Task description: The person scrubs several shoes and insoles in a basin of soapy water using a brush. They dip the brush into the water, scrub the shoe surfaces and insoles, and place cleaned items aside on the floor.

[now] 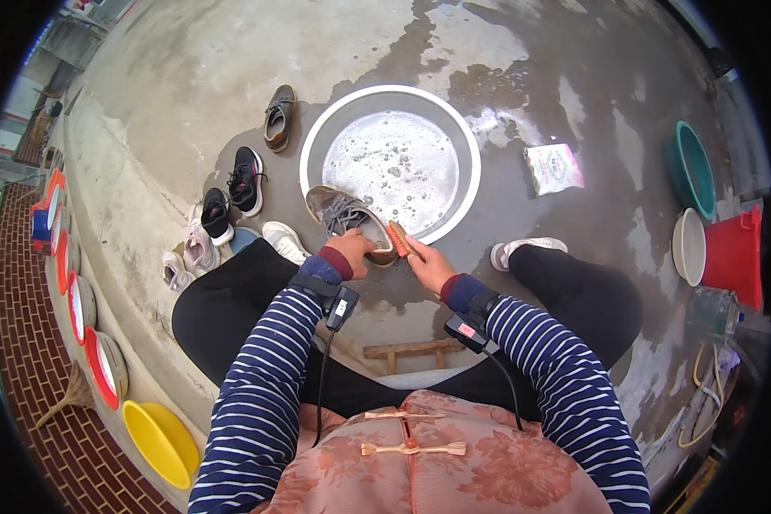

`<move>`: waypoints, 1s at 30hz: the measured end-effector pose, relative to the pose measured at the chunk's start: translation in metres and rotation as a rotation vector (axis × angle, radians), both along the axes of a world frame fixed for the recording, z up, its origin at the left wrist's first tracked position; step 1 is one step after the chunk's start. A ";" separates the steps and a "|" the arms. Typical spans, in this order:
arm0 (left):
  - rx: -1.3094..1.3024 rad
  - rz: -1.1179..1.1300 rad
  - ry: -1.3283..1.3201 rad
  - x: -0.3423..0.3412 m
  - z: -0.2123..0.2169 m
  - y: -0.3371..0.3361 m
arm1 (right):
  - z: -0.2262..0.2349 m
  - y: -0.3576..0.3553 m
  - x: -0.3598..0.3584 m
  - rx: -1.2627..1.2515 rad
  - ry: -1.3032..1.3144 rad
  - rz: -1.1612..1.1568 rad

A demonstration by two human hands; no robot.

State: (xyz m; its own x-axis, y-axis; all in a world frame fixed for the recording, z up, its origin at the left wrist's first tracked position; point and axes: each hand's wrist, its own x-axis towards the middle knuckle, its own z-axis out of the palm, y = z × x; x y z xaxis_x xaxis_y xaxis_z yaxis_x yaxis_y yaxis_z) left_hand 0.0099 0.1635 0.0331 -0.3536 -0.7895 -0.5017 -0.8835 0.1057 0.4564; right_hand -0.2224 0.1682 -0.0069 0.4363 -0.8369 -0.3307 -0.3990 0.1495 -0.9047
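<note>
Brown shoe (370, 224) at the near-left rim of the white basin (474, 176), held by the left hand (353, 248) along its near side. In the right hand (433, 268), a wooden brush (399, 241), gripped with red bristles apparently touching the shoe's right end. Probably light, pliable above, stiffer at the sole, slippery if soapy; best held by the sole, clear of the grey laces (343, 212). On the white-and-pink packet (554, 168) farther right, print too small to read.
</note>
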 end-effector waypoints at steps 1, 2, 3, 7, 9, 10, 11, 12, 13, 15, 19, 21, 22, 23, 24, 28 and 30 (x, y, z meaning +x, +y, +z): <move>-0.121 -0.149 -0.166 0.004 0.006 0.003 | -0.001 -0.005 0.004 0.084 0.051 -0.017; -0.206 -0.247 -0.262 0.006 0.010 0.002 | -0.001 -0.009 0.007 0.131 -0.008 -0.008; -0.266 -0.280 -0.305 0.008 0.012 -0.002 | -0.001 -0.014 0.008 0.211 -0.029 -0.027; -0.328 -0.335 -0.404 0.010 0.011 -0.034 | -0.013 -0.059 0.010 0.330 -0.097 -0.149; -0.314 -0.315 -0.369 0.011 0.013 -0.056 | -0.034 -0.095 0.010 0.232 0.025 -0.278; -0.326 -0.301 -0.325 0.011 0.016 -0.066 | -0.049 -0.112 0.009 0.248 -0.043 -0.313; -0.314 -0.284 -0.290 0.011 0.021 -0.077 | -0.064 -0.125 0.001 0.341 -0.152 -0.343; -0.305 -0.222 -0.248 0.008 0.025 -0.087 | -0.081 -0.135 0.003 0.331 -0.139 -0.380; -0.345 -0.141 -0.199 0.003 0.030 -0.097 | -0.096 -0.145 0.004 0.338 -0.135 -0.440; -0.362 -0.012 -0.124 -0.007 0.036 -0.117 | -0.118 -0.160 0.009 0.255 -0.030 -0.450; -0.310 0.234 -0.047 0.001 0.032 -0.145 | -0.125 -0.163 0.020 0.090 0.177 -0.561; -0.161 0.317 -0.062 0.018 0.019 -0.153 | -0.117 -0.161 0.023 -0.013 0.283 -0.659; -0.051 0.343 -0.055 0.025 0.009 -0.153 | -0.111 -0.159 0.024 -0.007 0.384 -0.592; 0.002 0.439 0.160 0.033 -0.002 -0.151 | -0.106 -0.159 0.025 0.065 0.310 -0.518; 0.053 0.540 0.368 0.039 -0.013 -0.148 | -0.102 -0.157 0.026 0.131 0.230 -0.439; 0.290 0.678 0.543 0.072 -0.047 -0.151 | -0.077 -0.136 0.036 0.077 0.027 -0.427; 0.297 0.704 0.547 0.079 -0.059 -0.151 | -0.057 -0.113 0.043 -0.119 -0.028 -0.408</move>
